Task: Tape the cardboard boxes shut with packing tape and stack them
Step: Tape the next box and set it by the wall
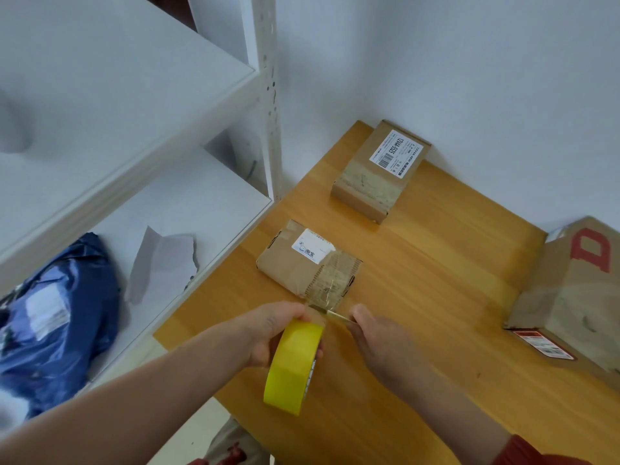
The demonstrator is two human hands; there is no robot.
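Note:
A small cardboard box [307, 263] with a white label lies on the wooden table [436, 297], clear tape running over its near end. My left hand [268, 333] grips a yellow roll of packing tape [293, 364] just in front of the box; a strip of tape stretches from the roll to the box. My right hand [375, 337] holds a thin blade-like tool [332, 313] against that strip. A second small box [380, 171] with a barcode label sits farther back by the wall. A larger box [577, 297] with red print stands at the right edge.
White metal shelving [134, 135] stands to the left of the table. On its lower shelf lie a blue plastic mailer bag [57, 323] and a torn grey wrapper [161, 260]. A white wall closes off the back and right.

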